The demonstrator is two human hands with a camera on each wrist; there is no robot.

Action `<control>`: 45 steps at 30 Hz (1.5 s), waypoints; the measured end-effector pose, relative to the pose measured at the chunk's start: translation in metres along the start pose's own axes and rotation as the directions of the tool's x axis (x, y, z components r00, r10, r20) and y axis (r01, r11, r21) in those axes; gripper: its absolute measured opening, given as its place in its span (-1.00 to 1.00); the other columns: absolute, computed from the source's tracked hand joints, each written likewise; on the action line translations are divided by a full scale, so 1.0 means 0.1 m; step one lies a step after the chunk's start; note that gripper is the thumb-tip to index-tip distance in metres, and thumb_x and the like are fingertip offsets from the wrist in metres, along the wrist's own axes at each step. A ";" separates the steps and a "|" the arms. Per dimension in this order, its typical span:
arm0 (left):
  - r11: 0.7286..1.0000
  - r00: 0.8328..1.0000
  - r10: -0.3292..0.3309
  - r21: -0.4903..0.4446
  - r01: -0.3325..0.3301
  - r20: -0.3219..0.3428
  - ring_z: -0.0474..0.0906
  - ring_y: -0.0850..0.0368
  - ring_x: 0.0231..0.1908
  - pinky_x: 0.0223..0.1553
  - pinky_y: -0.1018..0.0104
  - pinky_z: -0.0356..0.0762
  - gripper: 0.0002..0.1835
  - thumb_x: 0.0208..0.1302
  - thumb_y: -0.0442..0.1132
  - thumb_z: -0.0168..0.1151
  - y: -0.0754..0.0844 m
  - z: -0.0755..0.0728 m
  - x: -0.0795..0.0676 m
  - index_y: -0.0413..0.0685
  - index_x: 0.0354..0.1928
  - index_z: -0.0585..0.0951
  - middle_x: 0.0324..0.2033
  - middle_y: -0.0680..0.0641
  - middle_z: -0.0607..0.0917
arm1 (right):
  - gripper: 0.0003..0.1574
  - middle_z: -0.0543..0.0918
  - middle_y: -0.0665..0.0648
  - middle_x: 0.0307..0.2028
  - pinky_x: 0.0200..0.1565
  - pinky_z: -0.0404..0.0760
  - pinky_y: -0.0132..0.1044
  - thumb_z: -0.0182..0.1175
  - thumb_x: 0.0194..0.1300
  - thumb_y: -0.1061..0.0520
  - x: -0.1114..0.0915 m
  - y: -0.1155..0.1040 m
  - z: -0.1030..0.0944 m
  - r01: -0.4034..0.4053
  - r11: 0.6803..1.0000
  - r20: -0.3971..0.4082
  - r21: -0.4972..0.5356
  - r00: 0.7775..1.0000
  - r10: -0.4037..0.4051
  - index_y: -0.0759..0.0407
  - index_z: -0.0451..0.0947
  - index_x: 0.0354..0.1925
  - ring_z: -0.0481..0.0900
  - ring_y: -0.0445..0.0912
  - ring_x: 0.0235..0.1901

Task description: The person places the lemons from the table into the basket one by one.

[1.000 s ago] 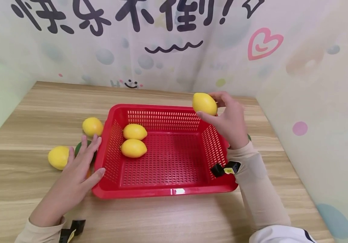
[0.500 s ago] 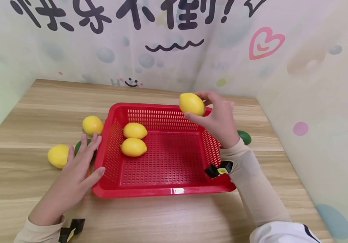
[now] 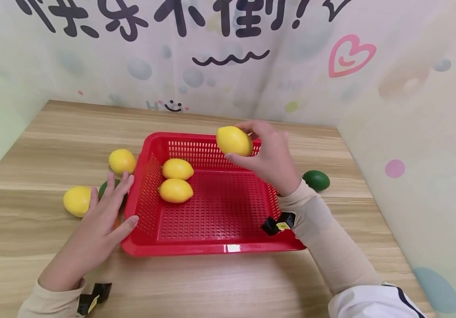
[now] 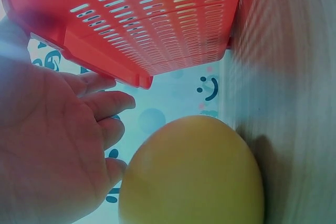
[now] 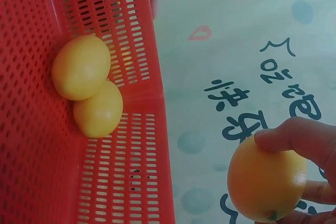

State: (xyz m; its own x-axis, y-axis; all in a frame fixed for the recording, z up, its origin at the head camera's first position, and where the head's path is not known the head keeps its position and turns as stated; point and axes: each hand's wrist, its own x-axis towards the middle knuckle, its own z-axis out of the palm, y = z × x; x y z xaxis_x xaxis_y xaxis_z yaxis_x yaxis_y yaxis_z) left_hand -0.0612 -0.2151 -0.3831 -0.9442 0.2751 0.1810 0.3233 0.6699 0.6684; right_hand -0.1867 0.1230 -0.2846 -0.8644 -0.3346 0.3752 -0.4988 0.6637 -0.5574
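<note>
Plainly, from the head view, the right hand point(image 3: 269, 154) holds a yellow lemon point(image 3: 233, 141) between thumb and fingers, over the far part of the red basket point(image 3: 212, 249), toward twelve o'clock from its middle. Inside, two lemons point(image 3: 176, 191) lie close together at about ten o'clock. The left hand point(image 3: 104, 216), its fingers straight and spread, reaches the basket's rim at nine o'clock. Outside on the table point(image 3: 228, 282), a far loose lemon point(image 3: 122, 161) lies at ten o'clock and a near loose lemon point(image 3: 77, 201) at nine, partly covered by the left hand, as is a dark green fruit point(image 3: 103, 190) just beside it. A second green fruit point(image 3: 316, 181) lies past the right forearm at three. Through the left wrist camera, the open palm sits at eight o'clock, holding nothing, fingers below the basket's slotted wall at twelve; a rounded yellow fruit point(image 4: 191, 177) fills six o'clock. Through the right wrist camera, the held lemon hangs at four o'clock, thumb on top, apart from the basket's rim; the basket fills nine o'clock, its pair of lemons touching.
</note>
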 end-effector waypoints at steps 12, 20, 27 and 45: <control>1.000 1.000 0.009 0.006 -0.009 -0.010 -0.41 -0.32 0.59 0.48 -0.21 -0.67 -0.09 0.44 -0.17 0.19 0.00 0.00 0.00 -0.03 0.67 -0.08 0.62 -0.25 -0.01 | -0.28 0.71 0.03 0.04 0.13 0.29 0.05 0.62 0.06 -0.01 0.02 -0.13 0.11 0.045 0.998 0.071 0.038 0.996 -0.047 0.13 0.62 0.16 0.63 -0.11 -0.05; 1.000 1.000 0.015 0.017 -0.015 -0.016 -0.39 -0.32 0.59 0.48 -0.22 -0.65 -0.10 0.46 -0.15 0.19 0.00 0.00 0.00 -0.04 0.67 -0.08 0.62 -0.24 -0.01 | -0.28 0.71 -0.01 0.06 0.08 0.19 0.05 0.61 0.07 -0.05 0.01 -0.21 0.18 0.052 0.998 0.111 0.027 0.992 -0.055 0.07 0.62 0.17 0.58 -0.16 0.04; 1.000 1.000 0.017 0.010 -0.017 -0.008 -0.41 -0.30 0.59 0.48 -0.24 -0.65 -0.09 0.46 -0.17 0.19 0.00 0.00 0.00 -0.04 0.67 -0.09 0.62 -0.25 -0.01 | -0.26 0.71 -0.02 0.06 0.05 0.18 0.06 0.63 0.04 -0.06 -0.01 -0.24 0.23 0.086 0.996 0.121 0.024 0.989 -0.088 0.06 0.63 0.17 0.58 -0.17 0.07; 1.000 1.000 0.010 -0.007 -0.010 -0.005 -0.42 -0.32 0.59 0.48 -0.23 -0.66 -0.10 0.45 -0.16 0.18 0.02 0.00 0.00 -0.03 0.67 -0.08 0.61 -0.26 -0.01 | -0.28 0.71 -0.06 0.04 0.08 0.16 0.04 0.64 0.04 -0.04 -0.01 -0.36 0.37 0.135 0.990 0.215 0.029 0.967 -0.138 0.02 0.63 0.16 0.58 -0.21 0.00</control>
State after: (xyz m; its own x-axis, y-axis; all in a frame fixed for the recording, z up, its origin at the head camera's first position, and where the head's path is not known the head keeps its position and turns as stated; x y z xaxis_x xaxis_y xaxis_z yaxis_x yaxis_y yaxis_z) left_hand -0.0609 -0.2140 -0.3815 -0.9412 0.2782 0.1914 0.3323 0.6624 0.6714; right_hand -0.1701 0.0752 -0.2925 -0.7803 -0.5591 0.2802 -0.6126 0.5927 -0.5229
